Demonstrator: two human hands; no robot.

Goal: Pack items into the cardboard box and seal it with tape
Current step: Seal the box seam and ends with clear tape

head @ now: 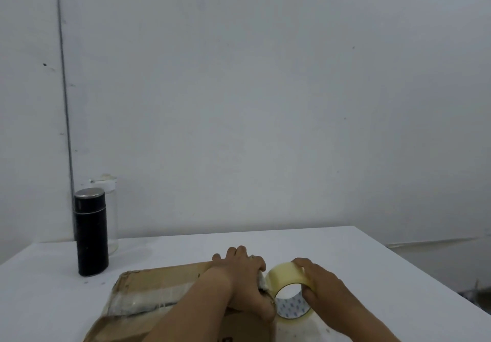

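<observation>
1. Step in hand: sealing. I see the cardboard box [148, 283] lying flat on the table [345, 248] with its flaps closed and a tape strip [143, 299] already laid along the seam. I judge packing to be done.
2. Left hand [241, 275]: it lies across the right end of the box, fingers curled over the far edge and thumb at the near side, holding the box down where the strip ends.
3. Right hand [318, 280]: fingers and thumb are closed round the tape roll [281, 272], which stands on edge on the table, just beside the box's right edge and touching the left hand.
4. Whether tape joins the roll to the box, I cannot tell; a pale patch between them suggests so.
5. Next move, as I judge it: hold the strip's end firmly and sever the tape at the box edge, without lifting the strip.
</observation>
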